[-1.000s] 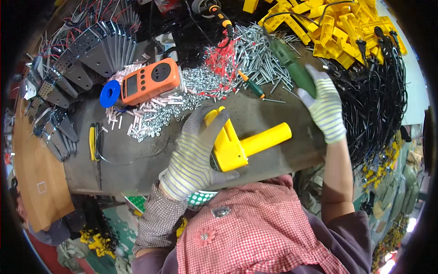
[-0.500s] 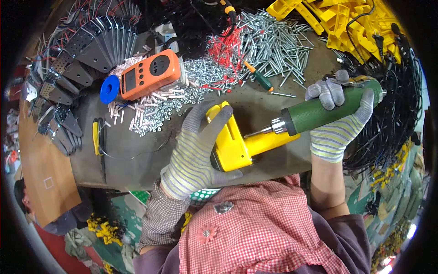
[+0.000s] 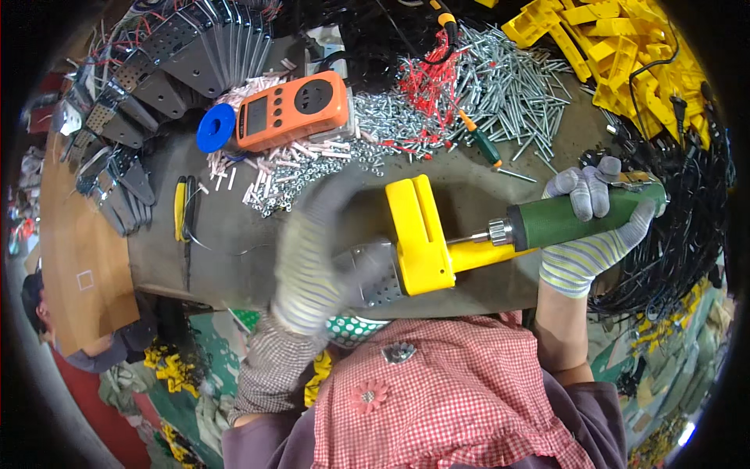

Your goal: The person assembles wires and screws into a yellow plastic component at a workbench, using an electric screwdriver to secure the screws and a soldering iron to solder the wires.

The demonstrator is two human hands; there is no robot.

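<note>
My right hand [image 3: 587, 234] is wrapped round a green electric screwdriver [image 3: 574, 215]. Its bit points left at the side of a yellow plastic housing [image 3: 422, 242], by a small hole there. The housing lies on the table with its bar-like yellow handle [image 3: 488, 255] running right, partly under the screwdriver. A dark grey perforated metal plate [image 3: 379, 273] joins its left side. Blurred by motion, my left hand [image 3: 308, 258] is open to the left of the housing, fingers apart, its thumb over or close to the metal plate. Whether the thumb touches it I cannot tell.
Behind lie an orange meter [image 3: 293, 111], a blue spool [image 3: 216, 127], heaped screws [image 3: 508, 86] and a small green screwdriver [image 3: 486, 147]. Yellow parts [image 3: 617, 47] and black cables [image 3: 680, 234] crowd the right. Metal brackets [image 3: 160, 90] line the far left; yellow-black cutters [image 3: 182, 209] lie nearer.
My left hand has released the yellow housing and moved left, uncovering the grey plate. The screwdriver stays in my right hand, its bit now nearer the housing's hole. The whole view has shifted slightly.
</note>
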